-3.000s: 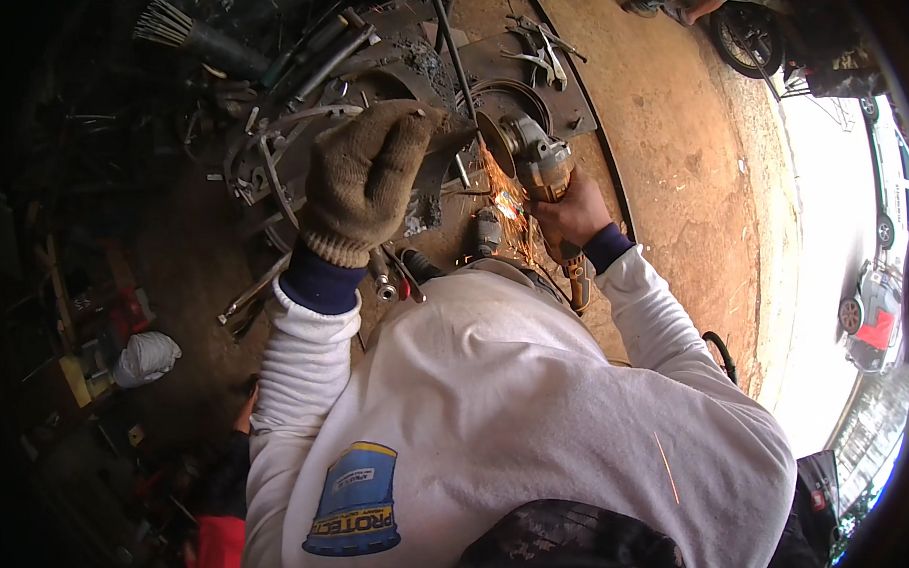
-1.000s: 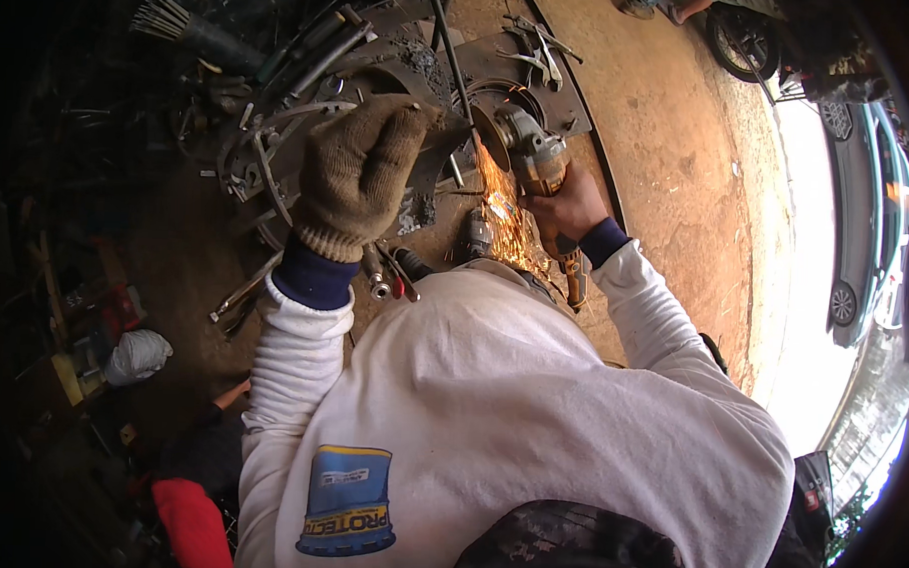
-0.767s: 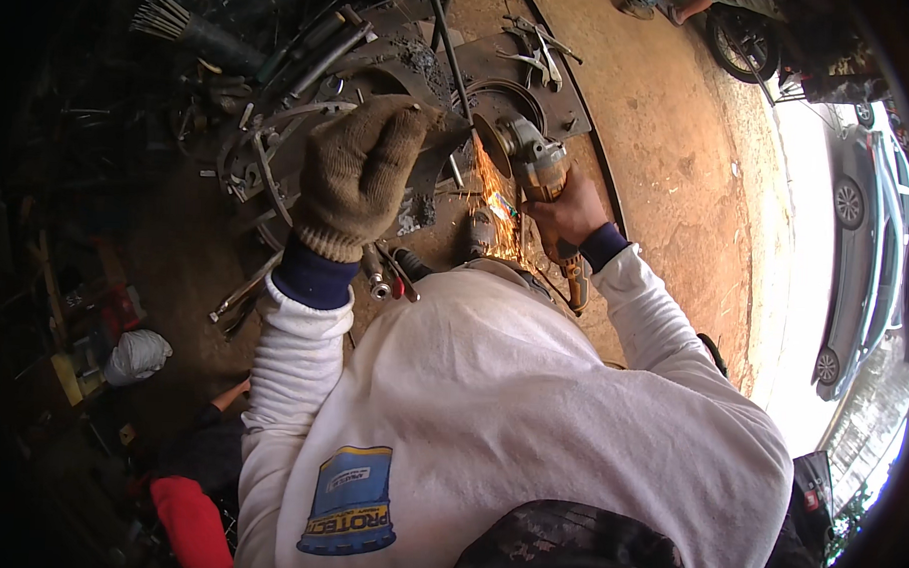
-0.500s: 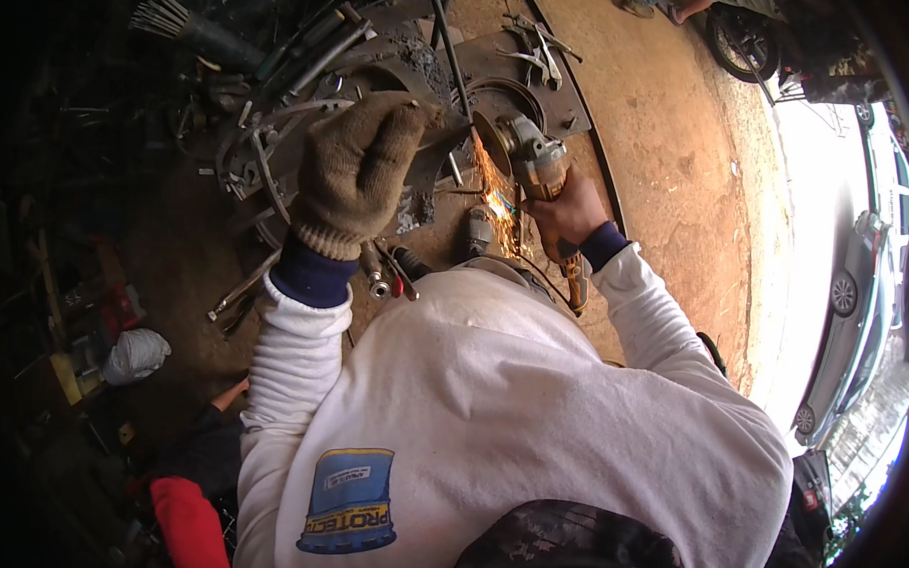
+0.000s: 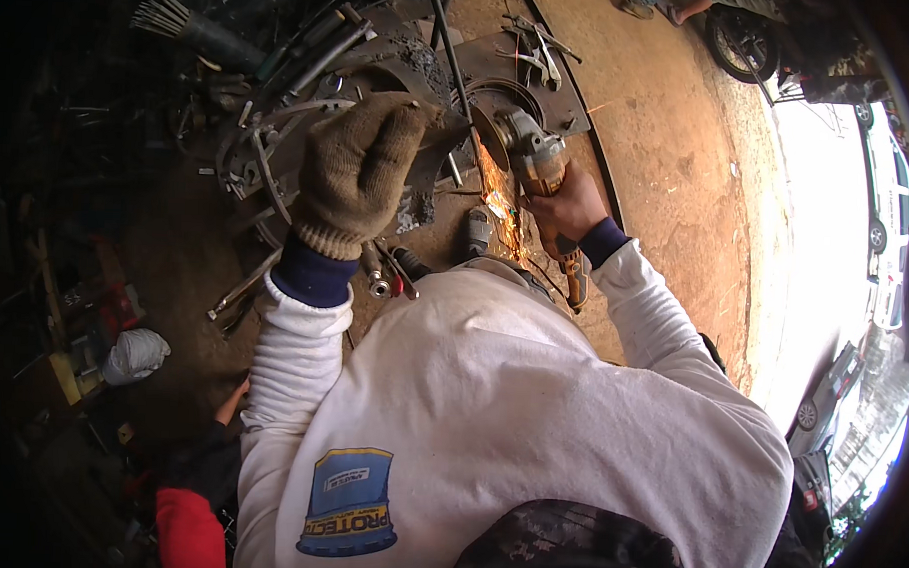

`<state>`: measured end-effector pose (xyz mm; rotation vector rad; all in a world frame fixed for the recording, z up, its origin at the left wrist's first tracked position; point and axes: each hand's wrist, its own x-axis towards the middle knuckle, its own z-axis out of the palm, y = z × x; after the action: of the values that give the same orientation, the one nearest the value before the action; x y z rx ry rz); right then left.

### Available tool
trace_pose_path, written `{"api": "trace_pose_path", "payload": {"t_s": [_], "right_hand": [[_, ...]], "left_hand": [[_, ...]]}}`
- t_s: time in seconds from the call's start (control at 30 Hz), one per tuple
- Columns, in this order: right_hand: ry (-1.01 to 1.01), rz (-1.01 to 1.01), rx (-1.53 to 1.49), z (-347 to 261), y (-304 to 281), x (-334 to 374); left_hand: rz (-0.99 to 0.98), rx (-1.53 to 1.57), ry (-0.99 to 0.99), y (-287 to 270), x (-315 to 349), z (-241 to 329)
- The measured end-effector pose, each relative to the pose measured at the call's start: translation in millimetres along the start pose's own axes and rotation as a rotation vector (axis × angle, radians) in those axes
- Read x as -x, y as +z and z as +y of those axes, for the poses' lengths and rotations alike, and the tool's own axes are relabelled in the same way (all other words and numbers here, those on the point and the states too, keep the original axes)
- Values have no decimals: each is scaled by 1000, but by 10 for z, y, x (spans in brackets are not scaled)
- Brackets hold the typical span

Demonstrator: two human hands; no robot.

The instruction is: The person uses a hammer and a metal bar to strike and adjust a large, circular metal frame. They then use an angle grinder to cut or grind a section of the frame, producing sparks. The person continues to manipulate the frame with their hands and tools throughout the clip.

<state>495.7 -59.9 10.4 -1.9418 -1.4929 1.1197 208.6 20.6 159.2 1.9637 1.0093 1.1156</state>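
My right hand (image 5: 574, 203), bare with a dark blue cuff, is wrapped round the body of a yellow and grey angle grinder (image 5: 541, 165). Its thin disc (image 5: 492, 140) meets the edge of a dark metal piece (image 5: 442, 133), beside the lower end of a long dark rod (image 5: 449, 45). Orange sparks (image 5: 496, 190) stream from the contact toward me. In a brown knitted glove, my left hand (image 5: 358, 170) is closed at the left end of the metal piece; its grip is partly hidden by the glove.
The metal worktable (image 5: 571, 93) carries locking pliers (image 5: 544, 62), coiled metal and bars. Chisel-like rods (image 5: 188, 26) stand at upper left. Near my body lie a socket-ended tool (image 5: 377, 283) and my shoe (image 5: 478, 232). Another person's red garment (image 5: 190, 535) shows lower left. A motorcycle wheel (image 5: 741, 44) stands upper right.
Both hands and the grinder stay almost in place while sparks continue. The person at lower left has shifted slightly. Outside, the cars at right have changed position.
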Motion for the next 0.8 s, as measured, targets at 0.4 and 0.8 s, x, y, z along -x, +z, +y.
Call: {"api": "trace_pose_path", "payload": {"t_s": [0.4,0.8], "right_hand": [[-55,57,-36,21,34,-20],[-41,-2,-186,128,69,20]], "left_hand": [[-6,-7,-6,-2,-3,36],[-14,-2,-24,-9,-13,9]]}}
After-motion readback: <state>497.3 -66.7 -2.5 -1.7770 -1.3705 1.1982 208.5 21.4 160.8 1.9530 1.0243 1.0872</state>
